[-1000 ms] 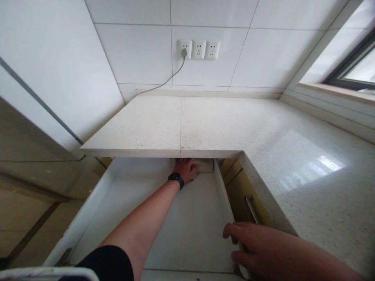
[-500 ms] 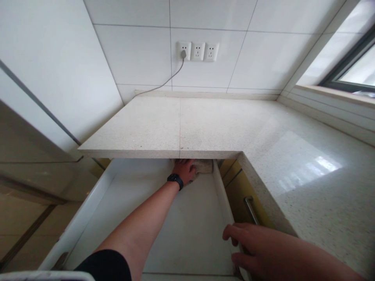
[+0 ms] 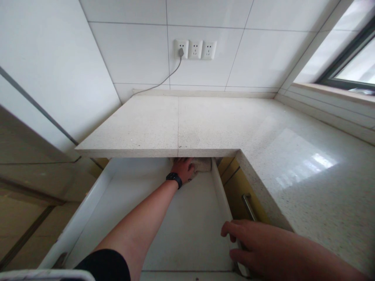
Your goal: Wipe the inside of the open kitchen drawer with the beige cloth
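My left hand [image 3: 182, 171], with a black watch on its wrist, reaches to the back of a pulled-out white drawer [image 3: 123, 218]. It is pressed over a beige cloth [image 3: 202, 164] in the back right corner, and cloth shows on both sides of it. The counter edge hides part of the fingertips. My right hand [image 3: 249, 242] is at the drawer's right side wall, near the front. Its fingers are half bent and apart from the thumb, with nothing seen in them.
A speckled stone countertop [image 3: 211, 121] overhangs the drawer's back and turns along the right. Beside the drawer is a yellowish cabinet front with a metal handle [image 3: 249, 207]. Wall sockets [image 3: 195, 49] hold one plug with a grey cord. A window [image 3: 351, 66] lies right.
The view has shifted very slightly. Both hands keep nearly the same places, the left on the cloth and the right beside the drawer wall.
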A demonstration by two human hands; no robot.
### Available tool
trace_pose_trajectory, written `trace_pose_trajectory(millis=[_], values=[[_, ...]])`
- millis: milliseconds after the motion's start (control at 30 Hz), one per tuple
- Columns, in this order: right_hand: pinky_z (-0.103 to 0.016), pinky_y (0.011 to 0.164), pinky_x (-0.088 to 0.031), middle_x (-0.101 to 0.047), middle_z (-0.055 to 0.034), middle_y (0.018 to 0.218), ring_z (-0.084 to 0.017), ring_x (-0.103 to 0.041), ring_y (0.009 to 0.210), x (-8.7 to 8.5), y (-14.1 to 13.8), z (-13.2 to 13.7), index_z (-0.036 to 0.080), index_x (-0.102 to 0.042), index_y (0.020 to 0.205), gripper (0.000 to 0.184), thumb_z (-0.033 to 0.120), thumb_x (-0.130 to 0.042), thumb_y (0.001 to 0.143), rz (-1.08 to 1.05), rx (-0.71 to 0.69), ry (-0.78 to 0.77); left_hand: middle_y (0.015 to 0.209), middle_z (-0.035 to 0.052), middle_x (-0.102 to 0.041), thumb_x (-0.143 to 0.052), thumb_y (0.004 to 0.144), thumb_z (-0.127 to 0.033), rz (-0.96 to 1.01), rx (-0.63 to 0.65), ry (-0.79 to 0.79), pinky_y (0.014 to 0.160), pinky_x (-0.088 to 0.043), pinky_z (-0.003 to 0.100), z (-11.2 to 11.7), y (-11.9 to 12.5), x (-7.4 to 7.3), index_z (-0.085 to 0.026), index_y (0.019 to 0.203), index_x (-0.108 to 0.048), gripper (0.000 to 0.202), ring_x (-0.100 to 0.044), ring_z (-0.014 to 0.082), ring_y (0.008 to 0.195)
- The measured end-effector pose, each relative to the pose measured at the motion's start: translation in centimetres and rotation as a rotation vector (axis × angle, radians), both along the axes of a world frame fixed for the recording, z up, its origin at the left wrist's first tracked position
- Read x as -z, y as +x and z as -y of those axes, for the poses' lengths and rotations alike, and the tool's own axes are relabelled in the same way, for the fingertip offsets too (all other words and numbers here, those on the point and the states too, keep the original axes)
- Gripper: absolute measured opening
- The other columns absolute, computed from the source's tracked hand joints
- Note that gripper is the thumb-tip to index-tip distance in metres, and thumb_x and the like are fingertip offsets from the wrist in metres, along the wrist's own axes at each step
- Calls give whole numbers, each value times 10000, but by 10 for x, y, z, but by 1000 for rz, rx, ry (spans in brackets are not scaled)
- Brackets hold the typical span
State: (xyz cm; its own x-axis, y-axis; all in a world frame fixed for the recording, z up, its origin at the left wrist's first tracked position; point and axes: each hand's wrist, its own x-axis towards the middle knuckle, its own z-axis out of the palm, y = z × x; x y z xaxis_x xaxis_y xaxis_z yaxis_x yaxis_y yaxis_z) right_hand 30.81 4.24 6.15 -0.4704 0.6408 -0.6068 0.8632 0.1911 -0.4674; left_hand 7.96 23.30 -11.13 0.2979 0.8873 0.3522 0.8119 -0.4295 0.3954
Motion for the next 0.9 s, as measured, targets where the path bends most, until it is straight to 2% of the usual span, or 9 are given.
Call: trace_pose_trajectory(millis=[333,633,900], values=[[-400,875,-471,-692,-68,1131,-278,-654,1009,3,1,0,304,-632,1183,347,400,-562,857,-9,12,12,1373,64,-561,-503,917,-309,4,14,3,1122,-330,435,0,0,-1,-266,1360,-517,445,-458,256,1293],[-418,910,-469,-677,-59,1167,-273,-645,1047,-7,-3,1,313,-609,1213,360,411,-526,876,32,6,-17,1356,66,-572,-503,918,-306,17,7,7,1122,-321,446,0,0,2,-265,1350,-529,435,-461,260,1282],[-410,911,-468,-675,-58,1170,-272,-640,1055,-1,-1,0,312,-615,1195,345,398,-540,870,17,-3,-3,1330,67,-590,-497,919,-311,19,12,2,1110,-338,447,-1,0,2,-262,1339,-535,424,-478,258,1266]])
